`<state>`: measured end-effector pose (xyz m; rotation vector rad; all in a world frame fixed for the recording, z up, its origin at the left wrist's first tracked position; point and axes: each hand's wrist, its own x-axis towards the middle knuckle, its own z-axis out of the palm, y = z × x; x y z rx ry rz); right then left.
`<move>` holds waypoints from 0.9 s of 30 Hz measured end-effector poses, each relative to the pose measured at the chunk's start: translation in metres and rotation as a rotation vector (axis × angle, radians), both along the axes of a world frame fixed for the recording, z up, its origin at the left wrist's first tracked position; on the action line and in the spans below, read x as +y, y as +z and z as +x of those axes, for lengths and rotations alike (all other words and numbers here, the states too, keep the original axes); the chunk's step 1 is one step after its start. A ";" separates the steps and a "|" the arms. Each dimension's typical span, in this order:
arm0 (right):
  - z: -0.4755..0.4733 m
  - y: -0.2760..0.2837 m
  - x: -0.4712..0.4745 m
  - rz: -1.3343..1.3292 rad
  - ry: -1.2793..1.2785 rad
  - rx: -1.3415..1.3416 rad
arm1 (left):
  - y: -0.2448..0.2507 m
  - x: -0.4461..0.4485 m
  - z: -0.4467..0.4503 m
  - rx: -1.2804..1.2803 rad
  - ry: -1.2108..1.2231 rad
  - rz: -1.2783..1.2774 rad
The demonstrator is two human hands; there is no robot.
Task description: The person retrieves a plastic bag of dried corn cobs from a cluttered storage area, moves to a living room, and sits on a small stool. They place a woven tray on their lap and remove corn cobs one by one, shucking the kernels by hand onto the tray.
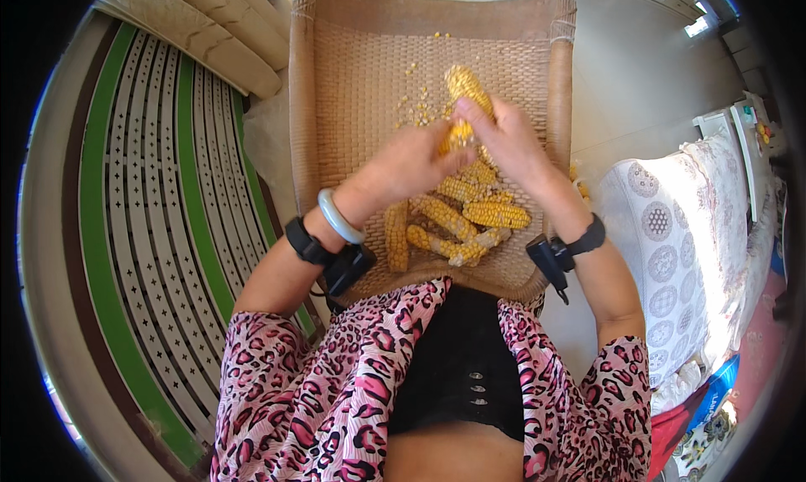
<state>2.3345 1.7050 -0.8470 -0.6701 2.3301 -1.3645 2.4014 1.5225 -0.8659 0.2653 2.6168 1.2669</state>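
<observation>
My right hand (pixel 513 135) grips an ear of dried corn (pixel 466 82), its thumb lying along the kernels. The ear points up and away from me. Close against it, my left hand (pixel 415 157) is slightly blurred, with fingers and thumb around yellow corn (pixel 459 135). Whether that is a second ear or the lower end of the same one is hidden. Beneath the hands, several ears (pixel 441 214) lie heaped in a woven basket tray (pixel 359 72); some have bare patches. A full yellow ear (pixel 496 215) rests at the right of the heap. Loose kernels (pixel 423 107) are scattered beyond my left hand.
The tray has raised rims along its sides and far end. To the left stands a slatted green and white surface (pixel 151 186). A patterned cloth cover (pixel 661 242) is on the right. More corn (pixel 579 183) shows outside the tray's right rim. Both wrists wear strapped black devices (pixel 346 268).
</observation>
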 end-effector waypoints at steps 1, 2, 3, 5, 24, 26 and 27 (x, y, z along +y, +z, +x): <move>-0.001 0.005 0.002 -0.038 -0.004 0.022 | 0.007 -0.006 -0.007 -0.006 0.029 0.114; -0.001 0.008 0.002 -0.030 0.035 0.172 | 0.012 -0.010 -0.009 -0.009 0.060 0.229; 0.000 0.012 0.003 -0.025 0.063 0.318 | 0.018 -0.015 -0.007 -0.137 0.051 0.324; 0.002 0.015 0.004 -0.042 0.126 0.622 | 0.029 -0.028 -0.005 -0.357 0.002 0.553; 0.002 -0.021 -0.012 0.365 0.125 0.110 | -0.004 0.007 0.014 -0.166 -0.124 -0.178; -0.005 -0.022 -0.019 0.352 0.110 0.024 | -0.005 0.011 0.013 0.027 -0.115 -0.352; -0.008 -0.022 -0.021 0.317 0.091 -0.046 | -0.004 0.011 0.014 0.104 -0.110 -0.398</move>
